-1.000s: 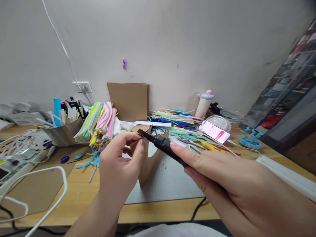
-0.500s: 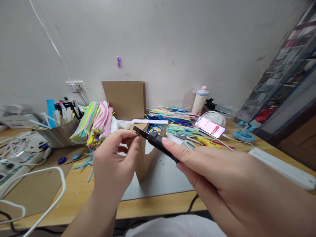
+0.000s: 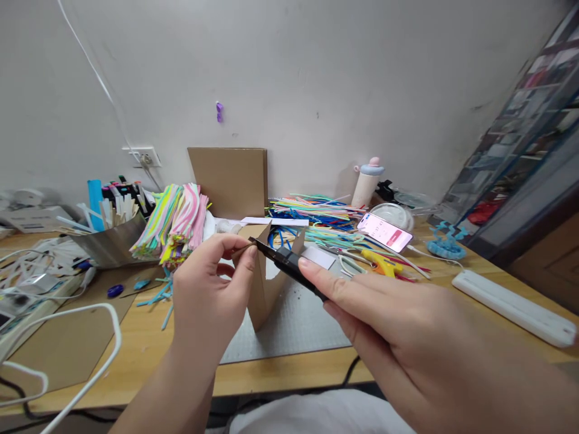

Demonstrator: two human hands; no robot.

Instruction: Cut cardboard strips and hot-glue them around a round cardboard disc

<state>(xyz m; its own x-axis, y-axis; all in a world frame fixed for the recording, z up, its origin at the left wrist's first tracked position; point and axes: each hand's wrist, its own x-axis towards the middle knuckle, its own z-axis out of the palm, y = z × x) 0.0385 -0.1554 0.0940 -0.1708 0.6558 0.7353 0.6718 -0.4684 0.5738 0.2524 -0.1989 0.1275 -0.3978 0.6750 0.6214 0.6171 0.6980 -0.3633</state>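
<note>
My left hand (image 3: pixel 205 295) is closed, its thumb and fingertips pinching the top edge of a folded cardboard piece (image 3: pixel 259 301). That piece stands upright on a grey cutting mat (image 3: pixel 307 325), and its top edges look uneven. In my right hand (image 3: pixel 402 319) is a black utility knife (image 3: pixel 294 268), with the index finger stretched along its body. The dark blade points left and meets the cardboard close to my left thumb. Exactly how deep the blade sits in the edge cannot be made out.
A cardboard box (image 3: pixel 228 181) leans against the wall. Bundled pastel pipe cleaners (image 3: pixel 174 217) lie left, loose ones (image 3: pixel 312 211) behind the mat. A lit phone (image 3: pixel 385 232), a yellow glue gun (image 3: pixel 382 263), a bottle (image 3: pixel 367 184) and a white bar (image 3: pixel 513 307) are to the right.
The knife's blade tip has shifted slightly right and down along the cardboard edge. My left hand keeps its pinch, nearly in place. The view has moved a little.
</note>
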